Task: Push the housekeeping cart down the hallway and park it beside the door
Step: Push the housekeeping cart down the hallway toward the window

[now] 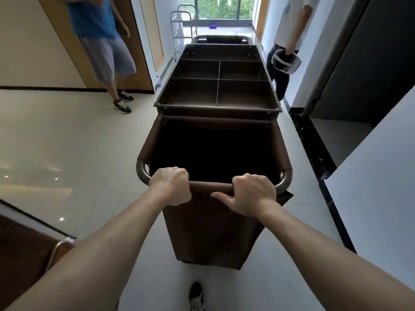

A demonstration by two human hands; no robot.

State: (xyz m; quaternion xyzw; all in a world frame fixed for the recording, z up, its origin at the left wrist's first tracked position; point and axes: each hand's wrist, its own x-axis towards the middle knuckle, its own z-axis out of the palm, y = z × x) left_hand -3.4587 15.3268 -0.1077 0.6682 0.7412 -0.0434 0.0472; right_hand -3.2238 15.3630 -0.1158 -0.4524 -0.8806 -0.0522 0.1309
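A brown housekeeping cart (pixel 219 108) fills the middle of the head view, pointing down the hallway. Its near end is an open dark fabric bag; beyond that lies a top tray split into several empty compartments. My left hand (pixel 170 186) is closed over the fabric-wrapped handle bar (pixel 211 187) at its left part. My right hand (pixel 252 194) grips the same bar at the right, thumb stretched along it. A wooden door (pixel 134 41) stands on the left wall, and a dark doorway (pixel 359 75) opens on the right.
A person in a blue shirt (pixel 98 41) stands at the left by the wooden door. Another person (pixel 287 41) stands at the right holding a white object. A metal rack trolley (pixel 182 30) stands ahead before the window. Another cart's corner (pixel 33 250) sits at lower left.
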